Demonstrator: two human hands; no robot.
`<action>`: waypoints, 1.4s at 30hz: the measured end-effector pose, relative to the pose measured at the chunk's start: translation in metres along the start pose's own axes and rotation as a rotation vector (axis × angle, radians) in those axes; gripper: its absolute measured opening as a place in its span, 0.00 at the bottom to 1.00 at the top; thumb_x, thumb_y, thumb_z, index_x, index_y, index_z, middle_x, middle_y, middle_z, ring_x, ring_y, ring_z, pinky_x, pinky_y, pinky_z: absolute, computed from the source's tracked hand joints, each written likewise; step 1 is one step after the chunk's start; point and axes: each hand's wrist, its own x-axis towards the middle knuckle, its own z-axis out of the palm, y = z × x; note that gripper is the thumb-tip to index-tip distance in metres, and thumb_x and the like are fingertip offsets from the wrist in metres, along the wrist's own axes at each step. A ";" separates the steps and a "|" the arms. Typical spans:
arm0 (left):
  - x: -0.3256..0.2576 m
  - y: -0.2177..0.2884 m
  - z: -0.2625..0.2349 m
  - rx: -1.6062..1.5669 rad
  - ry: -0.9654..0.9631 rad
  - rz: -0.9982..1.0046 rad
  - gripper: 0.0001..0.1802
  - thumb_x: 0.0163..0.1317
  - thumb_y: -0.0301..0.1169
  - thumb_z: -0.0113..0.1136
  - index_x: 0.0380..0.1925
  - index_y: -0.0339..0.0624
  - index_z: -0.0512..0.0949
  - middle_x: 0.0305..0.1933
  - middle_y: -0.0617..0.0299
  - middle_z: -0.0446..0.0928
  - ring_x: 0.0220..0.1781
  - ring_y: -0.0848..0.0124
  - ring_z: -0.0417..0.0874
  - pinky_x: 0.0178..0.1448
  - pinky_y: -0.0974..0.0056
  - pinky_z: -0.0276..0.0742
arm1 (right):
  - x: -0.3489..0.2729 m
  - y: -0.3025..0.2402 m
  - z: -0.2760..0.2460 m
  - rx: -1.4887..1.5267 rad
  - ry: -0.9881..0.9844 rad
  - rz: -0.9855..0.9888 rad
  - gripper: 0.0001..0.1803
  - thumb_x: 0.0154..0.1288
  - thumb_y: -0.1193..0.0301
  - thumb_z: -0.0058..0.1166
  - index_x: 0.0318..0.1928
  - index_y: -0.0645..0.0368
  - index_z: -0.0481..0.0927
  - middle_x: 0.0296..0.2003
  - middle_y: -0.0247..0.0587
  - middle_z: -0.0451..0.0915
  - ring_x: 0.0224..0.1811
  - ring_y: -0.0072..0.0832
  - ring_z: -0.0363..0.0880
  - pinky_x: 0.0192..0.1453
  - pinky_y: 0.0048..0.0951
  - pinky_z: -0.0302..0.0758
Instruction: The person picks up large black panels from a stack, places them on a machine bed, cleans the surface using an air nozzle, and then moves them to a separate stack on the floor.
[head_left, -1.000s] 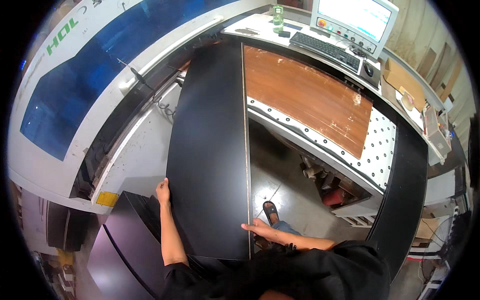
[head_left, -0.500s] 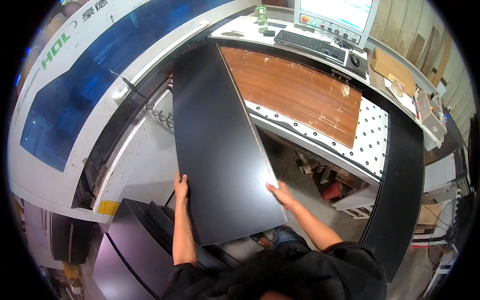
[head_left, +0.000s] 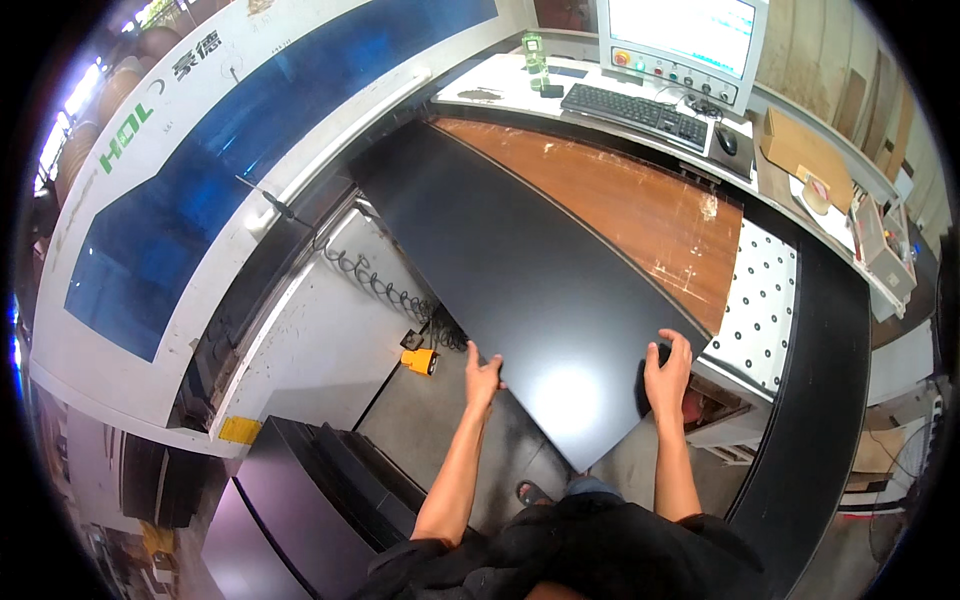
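Note:
A long black panel [head_left: 530, 290] with a smooth, glossy face slants from the far left toward me. Its far part rests over a brown wood-grain board [head_left: 600, 205] on the machine table, while the near end juts out past the table's front. My left hand [head_left: 484, 380] grips the panel's left long edge, thumb on top and some fingers hidden. At the near right end, my right hand [head_left: 668, 378] is beside the short edge close to the corner. Its thumb and fingers are apart and curved; whether they touch the panel is hard to tell.
More dark panels [head_left: 310, 500] are stacked at lower left. A white machine with a blue window [head_left: 220, 200] stands left, a coiled hose [head_left: 375, 285] and yellow foot pedal [head_left: 420, 360] below it. Keyboard [head_left: 635, 112] and monitor [head_left: 685, 40] are at the back; a black ledge [head_left: 825, 370] runs right.
The panel's near end has swung right, covering more of the brown board. My left hand moved right with its edge; my right hand let go of the long edge and shifted to the short end.

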 end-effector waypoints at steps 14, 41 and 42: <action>0.041 0.109 0.063 0.551 -0.209 0.435 0.23 0.69 0.43 0.63 0.56 0.39 0.82 0.42 0.51 0.88 0.41 0.65 0.89 0.49 0.61 0.82 | -0.001 0.007 0.063 -0.244 -0.300 -0.323 0.24 0.66 0.57 0.62 0.60 0.51 0.80 0.67 0.53 0.69 0.74 0.54 0.59 0.79 0.61 0.49; 0.366 0.165 0.050 1.039 -0.115 0.847 0.34 0.71 0.58 0.49 0.73 0.57 0.67 0.80 0.42 0.53 0.83 0.48 0.50 0.83 0.45 0.42 | 0.075 0.004 0.097 -0.388 -0.353 -0.207 0.27 0.58 0.52 0.67 0.57 0.48 0.86 0.70 0.44 0.72 0.75 0.48 0.63 0.79 0.56 0.50; 0.369 0.166 0.053 1.022 -0.103 0.842 0.34 0.71 0.57 0.50 0.73 0.58 0.67 0.80 0.42 0.53 0.83 0.48 0.50 0.83 0.45 0.43 | 0.082 0.006 0.098 -0.384 -0.366 -0.192 0.27 0.58 0.53 0.67 0.57 0.47 0.86 0.70 0.44 0.72 0.76 0.48 0.62 0.81 0.55 0.48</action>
